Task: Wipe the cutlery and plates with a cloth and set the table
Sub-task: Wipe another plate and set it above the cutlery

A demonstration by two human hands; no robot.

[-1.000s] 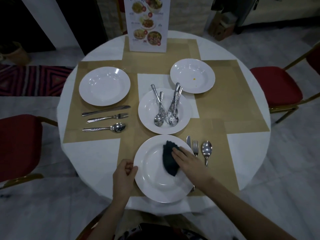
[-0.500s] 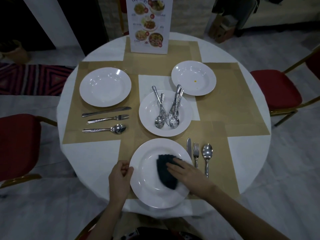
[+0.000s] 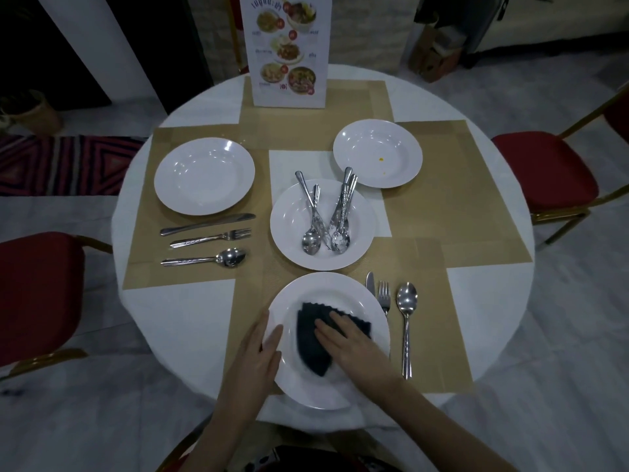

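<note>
A white plate lies on the near placemat in front of me. A dark cloth lies in its bowl, and my right hand presses flat on the cloth. My left hand rests with straight fingers on the plate's left rim. To the right of the plate lie a knife, a fork and a spoon. A middle plate holds several loose pieces of cutlery. Another plate sits at the left with knife, fork and spoon beside it. A plate with a small yellow speck sits at the back right.
The round table has a white cloth and tan placemats. A standing menu card is at the far edge. Red chairs stand at the left and right.
The cloth has slid across the near plate under my right hand. My left hand has uncurled and now lies flat on the plate's left rim.
</note>
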